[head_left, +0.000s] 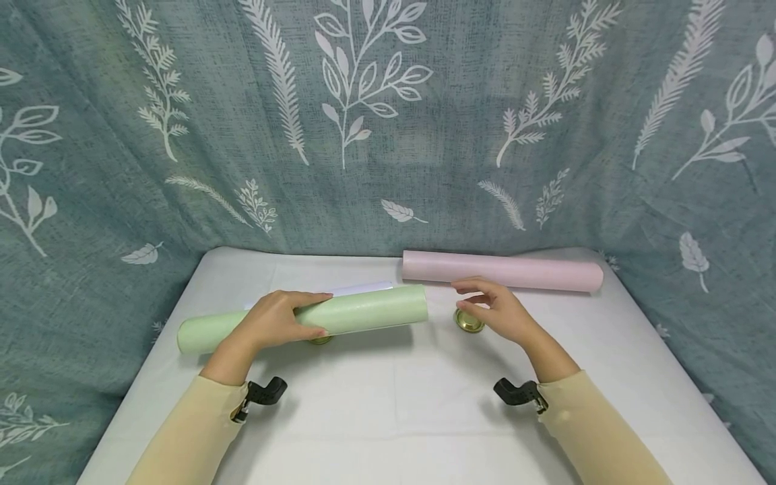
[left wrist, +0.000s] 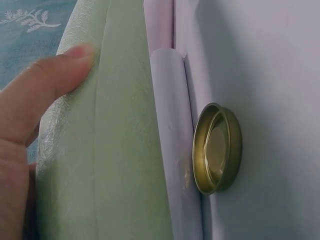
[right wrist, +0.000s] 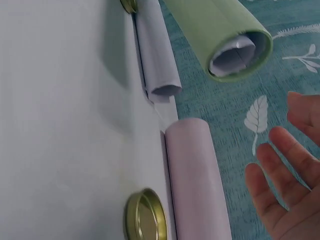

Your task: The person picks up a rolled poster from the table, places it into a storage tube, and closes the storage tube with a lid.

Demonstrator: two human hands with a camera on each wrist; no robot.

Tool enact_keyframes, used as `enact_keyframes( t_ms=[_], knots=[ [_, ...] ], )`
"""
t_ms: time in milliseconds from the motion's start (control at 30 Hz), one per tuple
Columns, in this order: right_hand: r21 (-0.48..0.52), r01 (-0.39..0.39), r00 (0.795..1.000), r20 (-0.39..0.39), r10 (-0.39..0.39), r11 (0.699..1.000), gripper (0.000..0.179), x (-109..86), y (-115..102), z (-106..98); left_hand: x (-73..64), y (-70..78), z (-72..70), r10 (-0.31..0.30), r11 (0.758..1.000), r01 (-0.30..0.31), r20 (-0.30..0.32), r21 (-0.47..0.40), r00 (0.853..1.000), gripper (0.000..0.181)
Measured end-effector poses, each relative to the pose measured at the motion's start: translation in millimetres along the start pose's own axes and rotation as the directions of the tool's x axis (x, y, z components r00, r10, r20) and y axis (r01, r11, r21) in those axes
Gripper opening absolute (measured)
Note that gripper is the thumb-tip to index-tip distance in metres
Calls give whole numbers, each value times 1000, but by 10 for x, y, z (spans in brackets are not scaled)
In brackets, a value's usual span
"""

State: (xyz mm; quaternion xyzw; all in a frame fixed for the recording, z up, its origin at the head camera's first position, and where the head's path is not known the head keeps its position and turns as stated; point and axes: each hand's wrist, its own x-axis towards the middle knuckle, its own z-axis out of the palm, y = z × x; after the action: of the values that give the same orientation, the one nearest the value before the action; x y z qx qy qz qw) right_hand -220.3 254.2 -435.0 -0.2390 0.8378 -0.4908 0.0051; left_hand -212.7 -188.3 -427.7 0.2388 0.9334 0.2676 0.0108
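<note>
My left hand point(head_left: 275, 320) grips a pale green cardboard tube point(head_left: 370, 308), thumb on the near side, and holds it above the table, as its shadow shows. In the right wrist view the tube's right end is uncapped, and rolled white paper point(right wrist: 232, 57) shows inside. Beneath and behind the tube lies a roll of white paper point(left wrist: 172, 110). One gold metal cap point(left wrist: 217, 150) rests on the table below the tube, mostly hidden in the head view. My right hand point(head_left: 494, 313), fingers loosely spread and holding nothing, hovers by a second gold cap point(head_left: 469, 320).
A pink tube point(head_left: 503, 269) lies along the back right of the table. White cloth point(head_left: 394, 417) covers the tabletop. A blue-green leaf-patterned curtain point(head_left: 388, 188) rises behind and at both sides. Black camera mounts point(head_left: 267, 391) sit on the wrists.
</note>
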Motion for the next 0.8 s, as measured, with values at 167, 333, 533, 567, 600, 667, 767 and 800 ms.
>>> enact_keyframes(
  t_ms=[167,333,533,567,600,667,767,800],
  knots=[
    [-77,-33,999,-36,31,996,38,-52,70,-123,-10,-9,-6,-2,1000,2,-6,7,1000,67],
    [-102,-50,998,-50,45,993,41,-97,197,-190,-21,-21,-13,-14,1000,14,-9,5,1000,67],
    [-103,-73,997,-15,72,992,45,-119,344,-193,-27,-27,-15,-23,1000,23,-9,3,1000,68],
    [-108,-81,997,-9,80,991,45,-119,370,-189,-27,-27,-13,-23,1000,23,-8,4,1000,69],
    [-114,-89,996,-4,89,990,46,-117,398,-185,-27,-25,-11,-23,1000,23,-7,3,1000,69],
    [-127,-107,994,6,108,986,47,-112,451,-174,-27,-25,-7,-21,1000,21,-4,2,1000,69],
    [-150,-138,990,8,141,979,51,-104,524,-156,-26,-26,-4,-17,1000,17,-4,1,1000,68],
    [-154,-147,989,7,150,977,52,-101,543,-149,-26,-26,-4,-16,1000,16,-4,2,1000,68]
  ],
)
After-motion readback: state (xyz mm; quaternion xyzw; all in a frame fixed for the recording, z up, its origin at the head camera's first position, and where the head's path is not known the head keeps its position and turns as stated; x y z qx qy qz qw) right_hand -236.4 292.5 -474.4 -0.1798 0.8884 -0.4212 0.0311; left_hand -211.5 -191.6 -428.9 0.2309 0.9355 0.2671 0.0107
